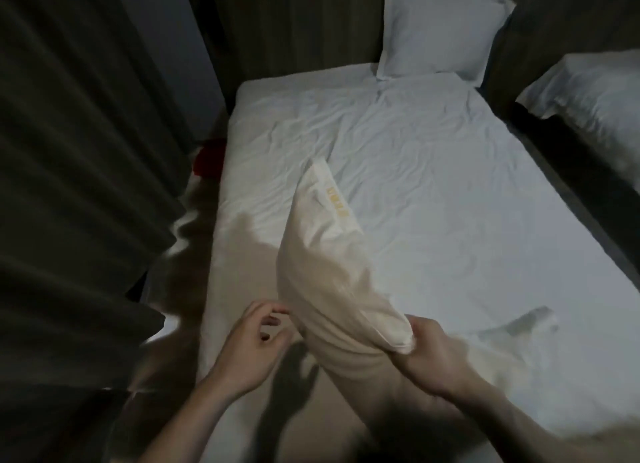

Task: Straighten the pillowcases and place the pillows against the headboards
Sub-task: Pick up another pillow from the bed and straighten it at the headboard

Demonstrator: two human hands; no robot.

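A cream pillow (329, 255) with a small yellow label stands on edge over the near part of the bed (433, 172). My right hand (429, 355) is shut on its near corner. Just left of the pillow, my left hand (249, 345) has its fingers spread and holds nothing. A white pillow (440, 30) leans upright against the dark wooden headboard (294, 30) at the far right of the bed. Another white pillow (595, 95) lies on a second bed at the right edge.
Dark curtains (76, 151) hang close along the left side. A red object (207, 161) lies on the floor between curtain and bed. The white sheet is wrinkled. A dark gap separates the two beds.
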